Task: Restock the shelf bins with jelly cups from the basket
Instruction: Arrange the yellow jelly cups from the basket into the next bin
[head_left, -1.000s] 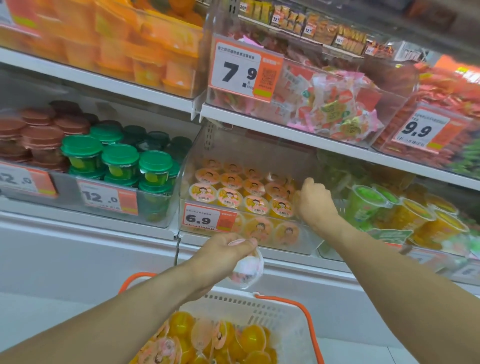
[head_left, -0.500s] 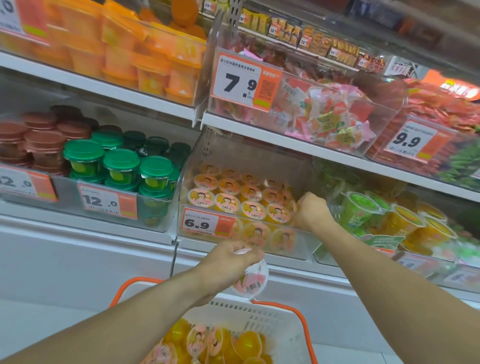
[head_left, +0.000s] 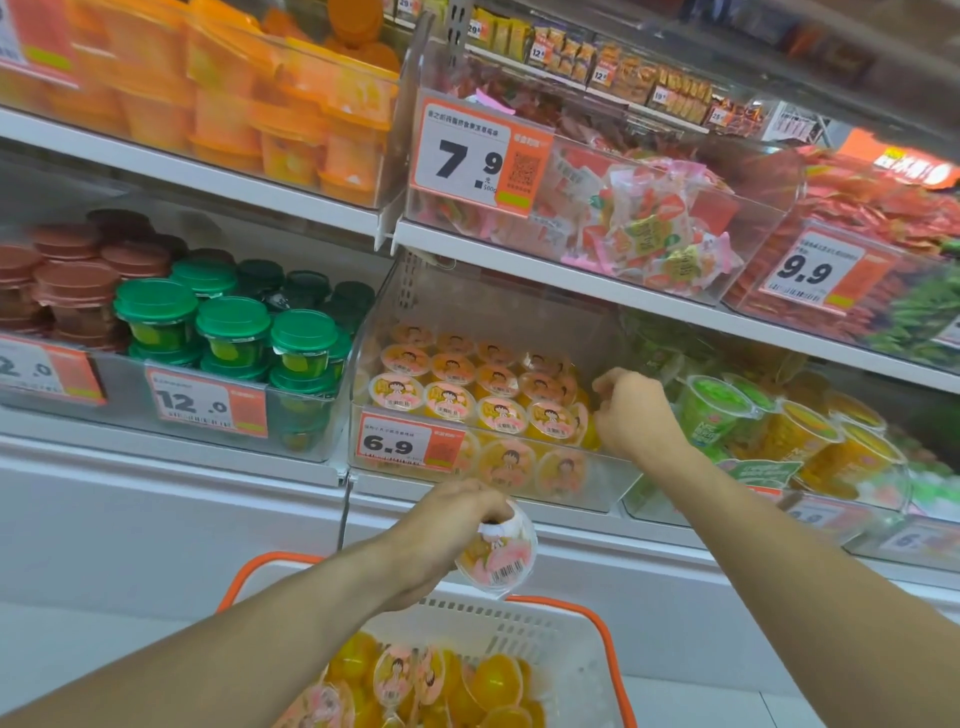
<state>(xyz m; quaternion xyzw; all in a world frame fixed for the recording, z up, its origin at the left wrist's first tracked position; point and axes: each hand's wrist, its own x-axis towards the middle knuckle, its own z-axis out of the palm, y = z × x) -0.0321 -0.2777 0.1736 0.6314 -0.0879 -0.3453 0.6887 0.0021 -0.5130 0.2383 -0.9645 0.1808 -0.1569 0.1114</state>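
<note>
Left hand (head_left: 452, 525) grips 1 jelly cup (head_left: 497, 556) by its rim, fingers closed on it, cup hanging tilted with its foil lid and barcode facing the camera, above the far rim of the basket (head_left: 524, 618) and below the bin. Compared with 0.5 s ago it sits a little higher and nearer the bin front, same pinch. Right hand (head_left: 631, 415) is inside the clear bin (head_left: 582, 493) tagged 6.9 (head_left: 402, 441), at its right end, fingers curled against the rightmost cups of the near row; whether they hold a cup cannot be told. That hand has barely shifted since 0.5 s ago. Cups in the bin (head_left: 467, 384) stand lid-up in rows. More yellow jelly cups (head_left: 441, 686) lie loose in the basket with its orange handle (head_left: 608, 644). Left bin holds green-lidded cups (head_left: 234, 332).
</note>
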